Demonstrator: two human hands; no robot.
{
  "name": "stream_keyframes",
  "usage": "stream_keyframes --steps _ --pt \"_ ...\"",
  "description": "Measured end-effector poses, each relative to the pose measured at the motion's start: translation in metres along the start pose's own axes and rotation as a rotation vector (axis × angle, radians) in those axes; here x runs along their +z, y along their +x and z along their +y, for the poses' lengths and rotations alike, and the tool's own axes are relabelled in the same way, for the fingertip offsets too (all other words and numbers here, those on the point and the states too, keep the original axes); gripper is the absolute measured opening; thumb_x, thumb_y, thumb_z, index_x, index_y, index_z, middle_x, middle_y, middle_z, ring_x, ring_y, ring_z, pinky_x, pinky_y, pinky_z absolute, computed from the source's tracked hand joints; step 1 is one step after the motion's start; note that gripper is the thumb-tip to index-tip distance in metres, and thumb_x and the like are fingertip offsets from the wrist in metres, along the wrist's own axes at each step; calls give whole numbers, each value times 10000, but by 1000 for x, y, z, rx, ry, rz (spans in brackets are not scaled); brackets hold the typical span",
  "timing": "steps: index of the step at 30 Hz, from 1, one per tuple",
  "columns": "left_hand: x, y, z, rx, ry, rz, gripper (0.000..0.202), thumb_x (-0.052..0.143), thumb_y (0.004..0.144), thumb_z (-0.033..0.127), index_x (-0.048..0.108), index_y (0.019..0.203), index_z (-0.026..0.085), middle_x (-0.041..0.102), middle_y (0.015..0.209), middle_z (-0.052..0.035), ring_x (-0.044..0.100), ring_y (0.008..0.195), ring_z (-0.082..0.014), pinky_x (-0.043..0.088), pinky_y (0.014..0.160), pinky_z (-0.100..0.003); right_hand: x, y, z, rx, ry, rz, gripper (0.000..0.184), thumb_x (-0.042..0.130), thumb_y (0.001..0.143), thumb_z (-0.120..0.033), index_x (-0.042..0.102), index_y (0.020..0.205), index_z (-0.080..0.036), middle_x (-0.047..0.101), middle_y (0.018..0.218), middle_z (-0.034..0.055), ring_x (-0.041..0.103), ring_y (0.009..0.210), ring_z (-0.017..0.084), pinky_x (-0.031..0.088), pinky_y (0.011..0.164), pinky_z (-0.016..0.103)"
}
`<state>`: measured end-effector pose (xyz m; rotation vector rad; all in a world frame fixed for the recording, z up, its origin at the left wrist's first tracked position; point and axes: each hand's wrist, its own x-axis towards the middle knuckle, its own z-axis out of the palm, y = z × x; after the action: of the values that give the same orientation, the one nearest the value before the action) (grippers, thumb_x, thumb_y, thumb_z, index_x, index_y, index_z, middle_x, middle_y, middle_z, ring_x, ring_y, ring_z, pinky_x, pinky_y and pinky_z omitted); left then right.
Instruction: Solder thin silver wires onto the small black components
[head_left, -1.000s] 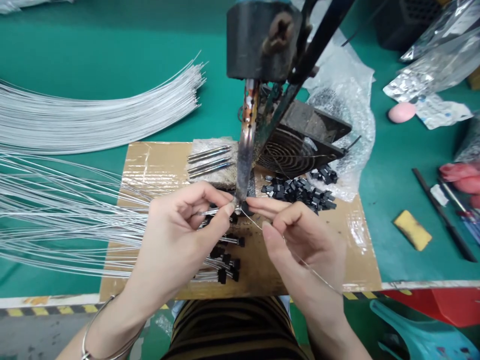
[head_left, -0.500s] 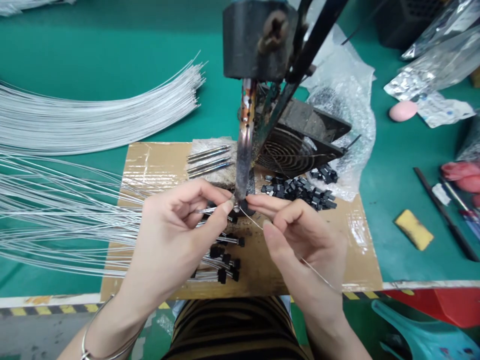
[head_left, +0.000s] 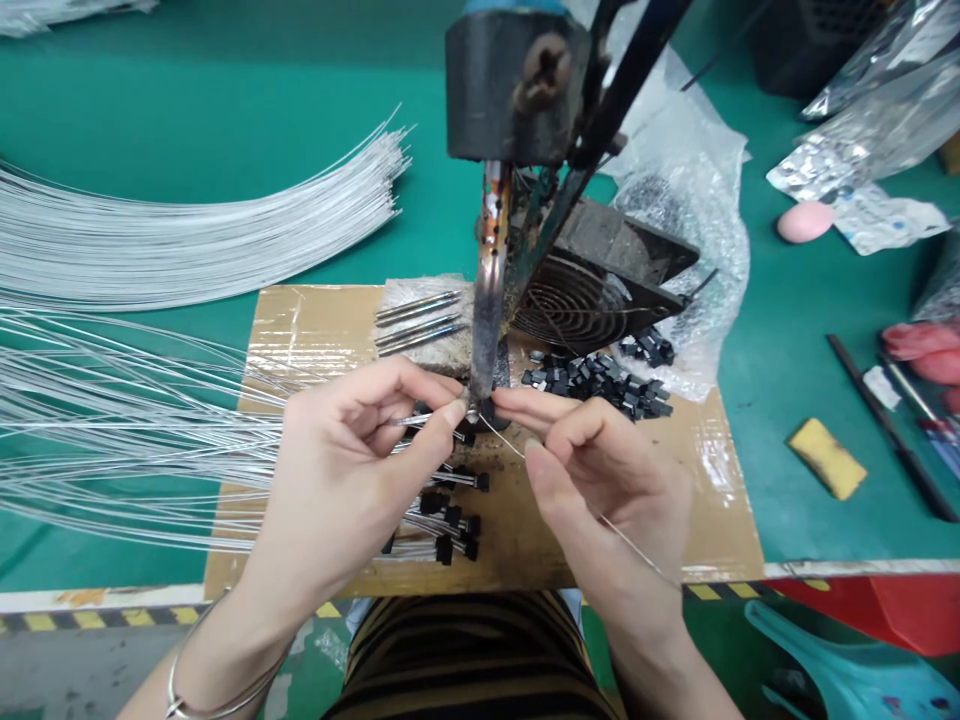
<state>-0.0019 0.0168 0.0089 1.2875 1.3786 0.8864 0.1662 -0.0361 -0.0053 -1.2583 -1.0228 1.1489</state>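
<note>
A soldering iron (head_left: 489,320) points straight down between my hands, its dark tip just above the work. My left hand (head_left: 367,450) is closed in a pinch at the tip, on what looks like a wire; a small shiny end shows there, mostly hidden by the fingers. My right hand (head_left: 607,490) holds a thin strand of solder wire (head_left: 504,438) between thumb and fingers. The strand runs up to the tip and trails behind across the palm. Wires with black connectors (head_left: 444,548) lie below the left hand on the cardboard (head_left: 705,500).
Bundled white wires (head_left: 187,240) spread over the left. Behind the iron stand a fan (head_left: 592,300) and a pile of black connectors (head_left: 600,385). Spare metal tips (head_left: 420,325) lie on a pad. A yellow sponge (head_left: 826,458) and black stick (head_left: 892,430) are at right.
Almost nothing differs. Both hands keep their place and grip at the iron's tip; the whole view has shifted very slightly.
</note>
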Motion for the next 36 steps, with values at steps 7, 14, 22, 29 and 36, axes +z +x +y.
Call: stream_keyframes --steps 7,14,22,29,36 --pt "-2 -3 1 14 14 14 122 798 870 127 785 808 232 796 837 22 631 659 -81 481 579 -157 0 -1 1 6 12 0 238 685 956 -72 623 815 -253 823 1247 16 773 1192 205 599 1093 376" --pt "0 0 -2 58 35 31 133 795 842 101 788 799 226 785 814 18 616 623 -80 464 535 -158 1 0 1 0 22 -2 238 676 956 -60 629 817 -248 823 1247 20 774 1193 202 600 1079 352" --pt "0 0 -2 59 24 19 145 796 828 85 785 802 228 776 794 32 603 622 -68 456 543 -137 1 -1 2 -17 -7 3 234 680 957 -74 626 816 -253 825 1237 11 782 1169 195 609 1055 347" --pt "-2 -3 -3 87 31 20 156 789 842 78 789 799 227 777 820 33 617 623 -58 471 547 -124 1 -2 2 -22 -20 8 227 685 958 -77 631 823 -252 820 1243 13 778 1177 199 602 1073 358" --pt "-2 -1 -3 91 33 16 155 791 842 68 781 798 216 767 806 38 599 620 -46 452 538 -109 1 -1 3 -26 -27 11 222 686 959 -81 633 826 -250 823 1233 22 780 1170 209 604 1078 379"
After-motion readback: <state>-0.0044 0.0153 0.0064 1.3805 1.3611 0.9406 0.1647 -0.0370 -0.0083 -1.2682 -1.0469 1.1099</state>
